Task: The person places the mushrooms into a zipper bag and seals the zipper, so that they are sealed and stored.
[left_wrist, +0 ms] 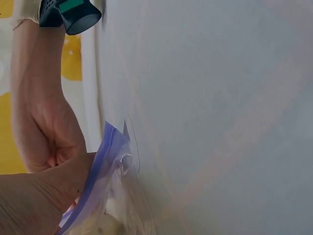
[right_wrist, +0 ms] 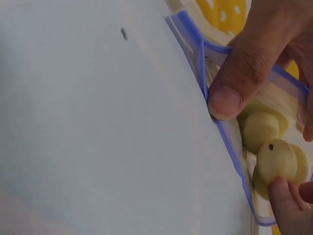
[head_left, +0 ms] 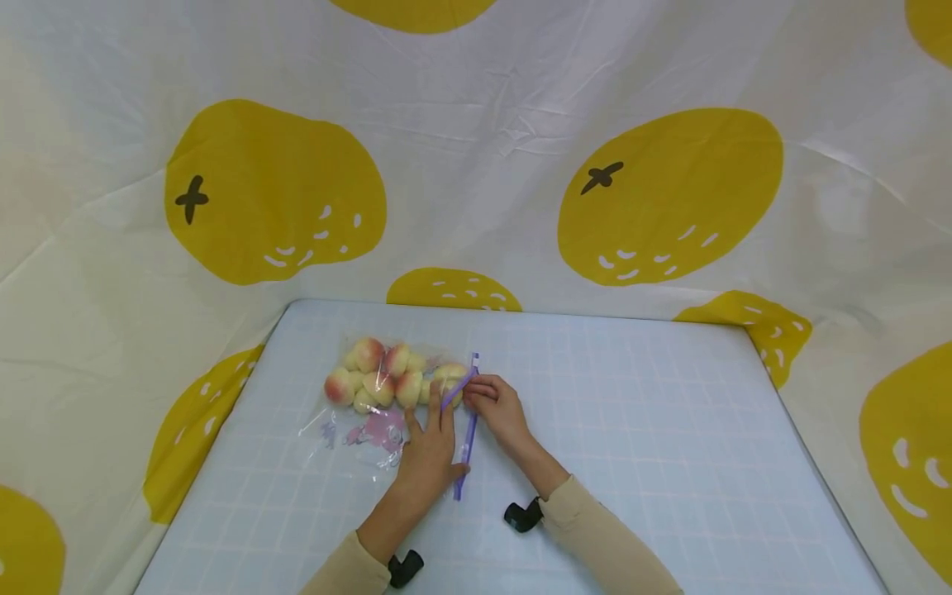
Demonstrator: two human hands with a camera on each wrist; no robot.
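Note:
A clear zip bag with a purple zip edge and a pink print lies flat on the table, its mouth toward the right. Inside it are several peaches, yellow with red blush. My left hand lies over the bag with fingers spread and holds it at the mouth. In the right wrist view, the left thumb crosses the purple edge and the mouth gapes. At the mouth's far part my right hand pinches a pale peach with its fingertips. The left wrist view shows the purple edge across the left thumb.
The table has a pale blue checked cover. Behind and beside it hangs a white cloth with large yellow fruit prints. A black wrist camera sits at the left wrist, another black camera at the right.

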